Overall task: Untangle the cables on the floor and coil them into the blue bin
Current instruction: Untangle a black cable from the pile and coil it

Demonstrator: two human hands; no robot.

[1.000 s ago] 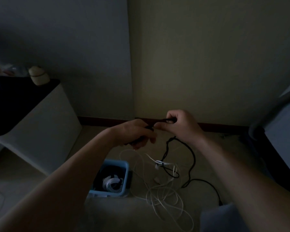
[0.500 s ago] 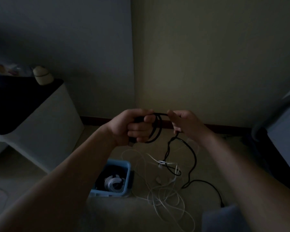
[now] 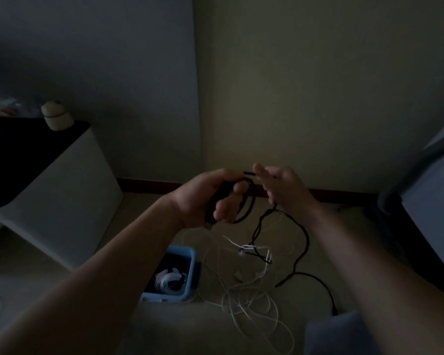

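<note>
Between the hands: a black cable [image 3: 304,242] spans from one grip to the other, in dim light.
Left hand [image 3: 210,198]: fingers curled tight round several loops of it.
Right hand [image 3: 285,188]: fingertips [image 3: 258,170] seem to pinch the cable just beside the loops.
Slack: hangs from the right palm to the floor, crossing the white tangle.
White cables [image 3: 249,301]: loose heap just right of the bin.
Blue bin [image 3: 194,267]: on the floor below the left forearm, with a coiled white cable [image 3: 168,280] inside.

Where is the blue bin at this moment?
In the head view the blue bin sits on the floor, lower centre-left, below the left hand and just left of the loose white cables; a coiled white cable lies inside it.
</note>
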